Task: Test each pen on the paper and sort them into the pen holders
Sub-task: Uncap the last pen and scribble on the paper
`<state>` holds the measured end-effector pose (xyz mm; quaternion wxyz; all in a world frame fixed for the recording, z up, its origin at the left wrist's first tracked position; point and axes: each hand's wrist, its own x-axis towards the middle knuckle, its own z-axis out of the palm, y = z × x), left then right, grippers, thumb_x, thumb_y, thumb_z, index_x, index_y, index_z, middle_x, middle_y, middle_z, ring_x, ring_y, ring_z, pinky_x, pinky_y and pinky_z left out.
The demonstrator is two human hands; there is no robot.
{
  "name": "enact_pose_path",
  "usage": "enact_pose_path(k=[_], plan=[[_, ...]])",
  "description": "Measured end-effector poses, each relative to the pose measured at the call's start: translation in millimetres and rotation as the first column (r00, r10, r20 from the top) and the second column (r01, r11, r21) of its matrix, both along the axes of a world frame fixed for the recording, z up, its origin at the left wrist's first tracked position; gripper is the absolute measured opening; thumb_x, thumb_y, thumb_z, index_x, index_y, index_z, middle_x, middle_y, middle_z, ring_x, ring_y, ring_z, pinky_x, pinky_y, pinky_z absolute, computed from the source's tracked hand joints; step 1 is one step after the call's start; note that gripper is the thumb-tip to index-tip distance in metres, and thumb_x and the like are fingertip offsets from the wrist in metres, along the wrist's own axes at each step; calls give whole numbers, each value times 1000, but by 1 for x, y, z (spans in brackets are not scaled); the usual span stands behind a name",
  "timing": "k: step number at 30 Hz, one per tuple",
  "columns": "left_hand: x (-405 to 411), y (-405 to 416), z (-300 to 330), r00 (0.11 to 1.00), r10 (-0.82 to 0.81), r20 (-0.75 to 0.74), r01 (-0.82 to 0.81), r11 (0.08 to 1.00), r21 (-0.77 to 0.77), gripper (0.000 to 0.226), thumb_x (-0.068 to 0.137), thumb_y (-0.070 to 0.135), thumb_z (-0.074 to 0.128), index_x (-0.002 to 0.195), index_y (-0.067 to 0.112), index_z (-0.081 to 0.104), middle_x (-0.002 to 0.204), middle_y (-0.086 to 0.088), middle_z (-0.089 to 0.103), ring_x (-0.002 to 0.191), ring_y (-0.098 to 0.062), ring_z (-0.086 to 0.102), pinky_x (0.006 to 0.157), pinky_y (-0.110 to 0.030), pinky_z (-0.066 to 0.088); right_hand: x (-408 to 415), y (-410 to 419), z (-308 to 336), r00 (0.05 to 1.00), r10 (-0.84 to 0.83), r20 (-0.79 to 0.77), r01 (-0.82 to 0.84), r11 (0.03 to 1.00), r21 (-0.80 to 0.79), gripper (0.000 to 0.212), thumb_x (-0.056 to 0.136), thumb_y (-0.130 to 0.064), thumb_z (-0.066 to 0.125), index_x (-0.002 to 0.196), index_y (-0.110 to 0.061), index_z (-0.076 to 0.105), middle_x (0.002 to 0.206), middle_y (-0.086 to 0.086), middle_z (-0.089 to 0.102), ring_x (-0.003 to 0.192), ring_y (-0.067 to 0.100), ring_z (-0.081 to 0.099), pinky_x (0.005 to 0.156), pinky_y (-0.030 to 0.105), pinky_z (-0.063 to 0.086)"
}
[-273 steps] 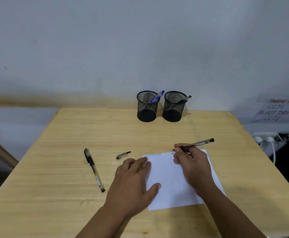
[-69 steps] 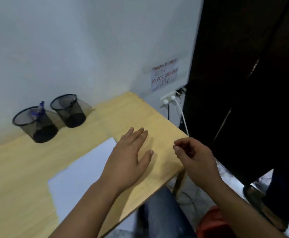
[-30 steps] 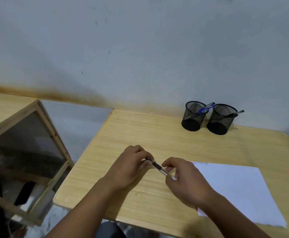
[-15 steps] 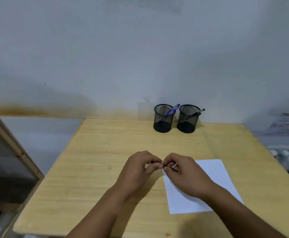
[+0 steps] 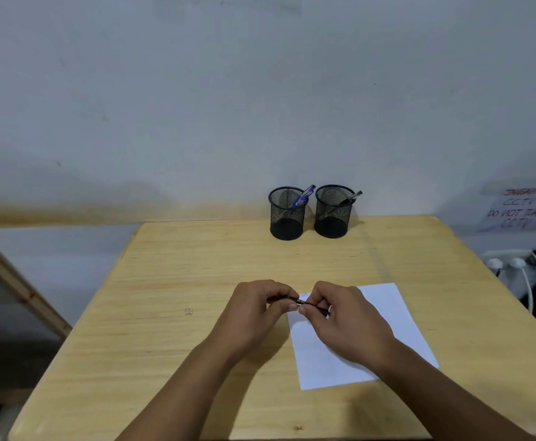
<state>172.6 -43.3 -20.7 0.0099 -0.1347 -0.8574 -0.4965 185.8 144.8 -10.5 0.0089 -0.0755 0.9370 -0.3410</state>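
Note:
Both hands meet over the near middle of the wooden table (image 5: 196, 281), holding one black pen (image 5: 303, 303) between them. My left hand (image 5: 257, 308) pinches its left end and my right hand (image 5: 346, 316) grips its right part; most of the pen is hidden by fingers. The white paper (image 5: 397, 316) lies under my right hand, with faint scribbles near its top left corner. Two black mesh pen holders stand at the table's far edge: the left holder (image 5: 286, 214) has a blue pen (image 5: 304, 195), the right holder (image 5: 333, 213) a dark pen (image 5: 352, 197).
A grey wall runs behind the table. A paper sign (image 5: 524, 208) hangs on the wall at the right, with white plugs and a cable (image 5: 514, 265) below it. A wooden frame (image 5: 21, 288) stands left of the table.
The head view has settled back on the table after swinging right and then left. Both hands stay joined on the black pen, now slightly further over the paper's top left corner.

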Motion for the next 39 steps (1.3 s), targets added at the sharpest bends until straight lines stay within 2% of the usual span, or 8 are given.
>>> enact_pose_path(k=[6,11,13,22,26,29,35,39], plan=[[-4,-6,-10,981,196,3,-196,978,-67,8,88,24,70,88,31,73,84,21,71,86,3,64,78,-20,51,-3,10,-5,991,-71,110,88,984,-157,13,94,-33,58,83,-27,59,76,-4,68,67,16,62,61,34,51],[-4,-16,-24,871,491,-18,-480,842,-249,11,82,35,60,85,38,71,79,21,67,77,1,61,69,-29,54,2,31,-12,950,-127,284,250,854,-456,24,97,-9,47,105,-25,62,86,4,73,74,19,71,76,34,62],[-3,-17,-29,855,512,-77,-511,809,-292,14,82,34,58,84,36,71,77,19,66,75,-3,60,68,-31,54,5,37,-16,948,-140,286,279,799,-533,27,95,-5,49,100,-24,67,81,8,71,72,20,71,77,36,63],[1,-15,-43,858,446,-257,-511,795,-326,26,86,32,62,111,35,68,108,19,63,98,-12,50,80,-30,43,8,45,-23,942,-170,289,330,615,-716,33,94,5,56,92,-19,78,93,10,78,86,24,76,79,28,60],[13,-3,-46,916,198,-349,-322,881,-346,36,84,33,68,119,28,65,111,15,61,103,-9,51,85,-26,44,6,46,-27,953,-127,276,297,576,-761,37,89,14,57,106,-14,74,99,10,78,98,24,74,89,31,56],[15,6,-47,949,68,-307,-190,902,-388,46,83,43,64,126,26,62,119,14,60,110,-10,52,93,-27,41,2,41,-30,942,-185,279,334,524,-783,33,85,13,66,104,-12,73,95,9,78,90,19,75,86,32,59],[12,12,-50,979,15,-201,-128,819,-559,72,84,64,43,145,26,43,149,13,41,133,-12,33,108,-31,30,-9,33,-29,927,-346,149,357,681,-639,10,94,-16,64,97,-20,72,81,-5,76,75,8,71,64,11,51],[12,13,-52,982,11,-186,-125,781,-612,73,84,68,40,144,27,42,150,15,39,132,-14,31,105,-34,30,-21,27,-29,921,-369,126,366,706,-607,10,95,-16,62,96,-20,71,83,-9,75,82,4,72,70,12,52]])
